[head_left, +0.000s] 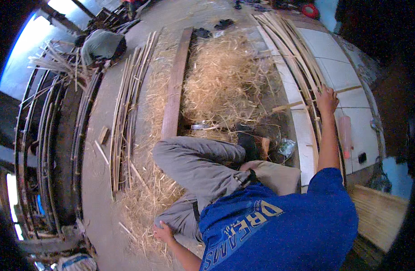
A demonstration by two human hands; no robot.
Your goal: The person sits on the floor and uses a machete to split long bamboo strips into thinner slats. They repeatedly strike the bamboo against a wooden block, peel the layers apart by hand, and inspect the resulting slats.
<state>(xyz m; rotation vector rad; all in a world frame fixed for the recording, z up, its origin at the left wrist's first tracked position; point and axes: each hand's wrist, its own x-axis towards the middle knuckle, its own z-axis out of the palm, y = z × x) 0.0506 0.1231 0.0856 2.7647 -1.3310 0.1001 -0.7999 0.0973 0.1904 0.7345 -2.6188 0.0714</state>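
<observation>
Long, thin bamboo strips (291, 49) lie in a bundle along the white-tiled ledge on my right. My right hand (327, 100), arm stretched forward, has its fingers curled over the near part of this bundle. How many strips it grips is hidden. Low beside my bent knee, my left hand (163, 231) has its thumb and fingers apart and holds nothing. Pale curly shavings (225, 81) are heaped in front of me, and more are scattered on the floor around my legs. A long brown wooden beam (175, 86) runs along the heap's left side.
More bamboo strips (130, 104) lie on the floor to the left. Beyond them, dark poles (47, 131) stand in a rack. Another person (101, 45) bends over at the far left. The tiled ledge (343, 77) carries a pinkish bottle-like object (345, 131). Clear plastic (286, 147) lies near my foot.
</observation>
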